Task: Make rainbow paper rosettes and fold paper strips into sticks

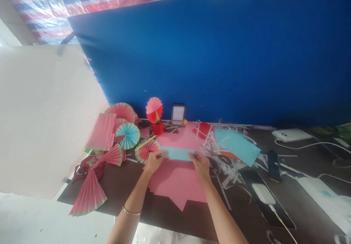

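A light blue strip of paper (178, 153) stretches between my two hands, above a spread of pink paper sheets (175, 180). My left hand (155, 160) pinches its left end between thumb and fingers. At the opposite end, my right hand (200, 162) grips the paper the same way. Just left of my left hand lies a striped pleated paper fan (145, 149). Close to my right hand are scissors (215, 165), partly covered by white paper scraps (233, 169).
Pleated pink fans (93, 189) and a blue round fan (127, 135) lie at the left. A red pot (158, 128) holds a paper flower (154, 109). Rightward are a blue sheet (237, 145), a phone (267, 196) and cables. A blue panel (205, 61) stands behind.
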Demonstrator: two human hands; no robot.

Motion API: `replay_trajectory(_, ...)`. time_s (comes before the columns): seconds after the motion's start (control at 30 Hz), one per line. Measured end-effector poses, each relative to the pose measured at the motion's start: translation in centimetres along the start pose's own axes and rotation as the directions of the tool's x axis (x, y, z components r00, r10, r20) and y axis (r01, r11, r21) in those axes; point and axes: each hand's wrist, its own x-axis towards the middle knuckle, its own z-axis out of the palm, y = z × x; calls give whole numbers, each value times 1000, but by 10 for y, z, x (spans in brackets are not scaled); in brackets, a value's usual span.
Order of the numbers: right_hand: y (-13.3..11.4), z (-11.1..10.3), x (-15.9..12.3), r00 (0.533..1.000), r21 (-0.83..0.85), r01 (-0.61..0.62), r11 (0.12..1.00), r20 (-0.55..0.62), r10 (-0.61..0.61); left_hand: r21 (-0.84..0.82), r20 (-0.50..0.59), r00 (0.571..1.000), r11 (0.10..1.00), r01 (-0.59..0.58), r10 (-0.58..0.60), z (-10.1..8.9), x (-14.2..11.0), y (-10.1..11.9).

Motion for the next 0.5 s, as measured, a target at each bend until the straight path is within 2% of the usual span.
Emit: replay_trajectory(0.5,6,1,0,1000,18,-17,1000,7,17,-126,-51,999,992,-10,3,3,-2,2)
